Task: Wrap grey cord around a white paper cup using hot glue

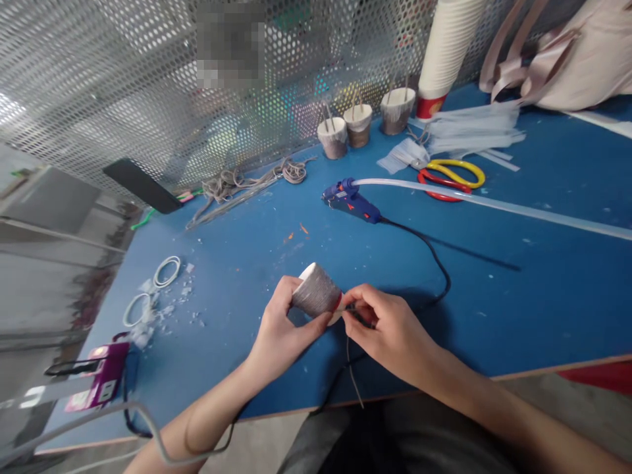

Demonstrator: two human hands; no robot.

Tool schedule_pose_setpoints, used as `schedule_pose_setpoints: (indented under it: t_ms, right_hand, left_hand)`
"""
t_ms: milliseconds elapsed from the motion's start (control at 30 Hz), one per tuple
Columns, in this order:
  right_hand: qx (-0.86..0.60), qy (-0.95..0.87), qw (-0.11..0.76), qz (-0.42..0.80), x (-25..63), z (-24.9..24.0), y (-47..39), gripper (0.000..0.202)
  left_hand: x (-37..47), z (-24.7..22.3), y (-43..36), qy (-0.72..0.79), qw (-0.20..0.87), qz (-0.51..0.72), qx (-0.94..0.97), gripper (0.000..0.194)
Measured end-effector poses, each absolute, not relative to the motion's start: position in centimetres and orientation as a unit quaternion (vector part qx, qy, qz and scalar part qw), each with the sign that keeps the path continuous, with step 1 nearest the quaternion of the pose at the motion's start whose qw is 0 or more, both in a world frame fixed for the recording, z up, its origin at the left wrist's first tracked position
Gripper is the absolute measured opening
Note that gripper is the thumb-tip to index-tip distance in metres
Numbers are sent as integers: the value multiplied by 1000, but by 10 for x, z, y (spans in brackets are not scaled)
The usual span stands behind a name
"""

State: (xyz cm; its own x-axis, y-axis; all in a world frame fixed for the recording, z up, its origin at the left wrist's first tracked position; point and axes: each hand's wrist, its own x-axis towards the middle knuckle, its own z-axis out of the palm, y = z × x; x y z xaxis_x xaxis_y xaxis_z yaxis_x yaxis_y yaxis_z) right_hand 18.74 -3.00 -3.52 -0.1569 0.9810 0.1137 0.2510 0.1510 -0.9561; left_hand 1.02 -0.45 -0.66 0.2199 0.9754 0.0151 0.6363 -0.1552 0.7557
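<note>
One grey-wrapped cup [316, 291], just below centre: I see the left hand [280, 327] curled around it, right hand [388, 324] tightly pinching cord [352, 376].

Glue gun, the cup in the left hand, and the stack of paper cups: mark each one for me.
Glue gun [354, 202]: head view, on its blue body.
Held cup [316, 293]: head view, on its gray side wall.
Paper cup stack [448, 52]: head view, on the white stacked rims.

The blue table [543, 296] is backed by a perforated metal screen [123, 85]. Grey floor [538, 398] is seen below its near edge.
</note>
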Motion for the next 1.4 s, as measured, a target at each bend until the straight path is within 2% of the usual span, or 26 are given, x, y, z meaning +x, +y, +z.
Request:
schedule_pose_setpoints:
  t_ms: [100, 333, 600, 900, 1200, 1400]
  right_hand:
    - [-473, -684, 448, 329, 187, -39, -31, 9]
    - [-472, -702, 467, 260, 185, -42, -32, 10]
    - [-499, -683, 453, 281, 186, -40, -32, 11]
    - [-502, -676, 457, 287, 186, -40, -30, 11]
    - [-499, -685, 460, 265, 185, -43, -31, 14]
    - [-501, -686, 458, 260, 185, -43, -31, 14]
  left_hand:
    - [11, -6, -3, 579, 335, 261, 696, 20]
    - [9, -7, -1, 569, 424, 245, 660, 25]
    - [8, -8, 0, 544, 451, 266, 656, 26]
    - [5, -6, 4, 545, 463, 277, 642, 15]
    - [5, -9, 5, 541, 496, 244, 634, 18]
    - [8, -8, 3, 547, 474, 249, 643, 25]
